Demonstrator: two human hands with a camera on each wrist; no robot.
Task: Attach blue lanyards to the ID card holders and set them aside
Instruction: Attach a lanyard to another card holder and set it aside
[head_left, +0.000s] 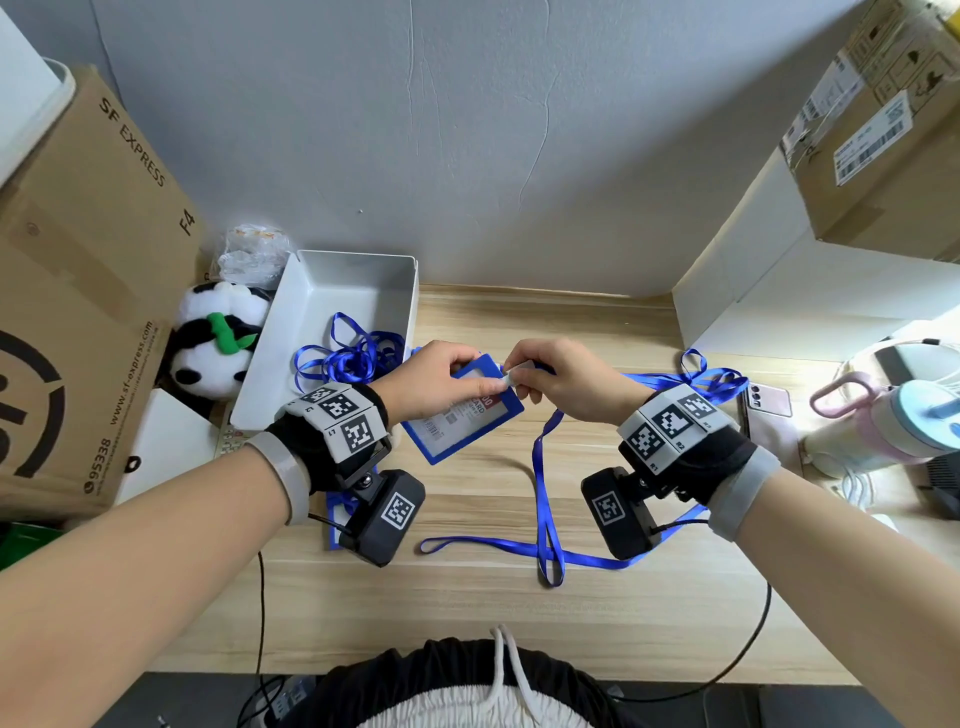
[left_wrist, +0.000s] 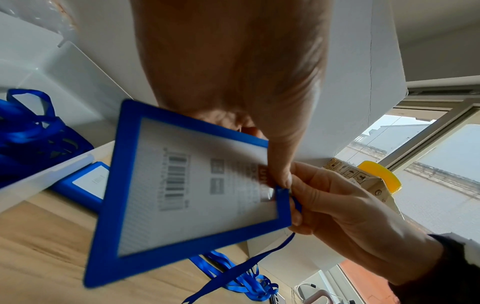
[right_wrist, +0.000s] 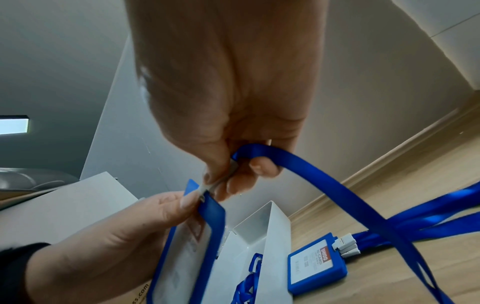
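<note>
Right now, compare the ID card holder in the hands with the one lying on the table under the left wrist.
The held ID card holder is off the table, tilted, gripped by the left hand; the holder on the table lies flat, untouched. At the held one's top edge the right hand pinches a clip, while the flat one has white clips already at its top. Both are blue-framed with a card inside.

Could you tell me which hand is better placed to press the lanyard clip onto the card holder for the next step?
The right hand, probably: it already pinches the white clip of the blue lanyard at the top edge of the ID card holder. The left hand grips the holder and seems best kept steadying it.
</note>
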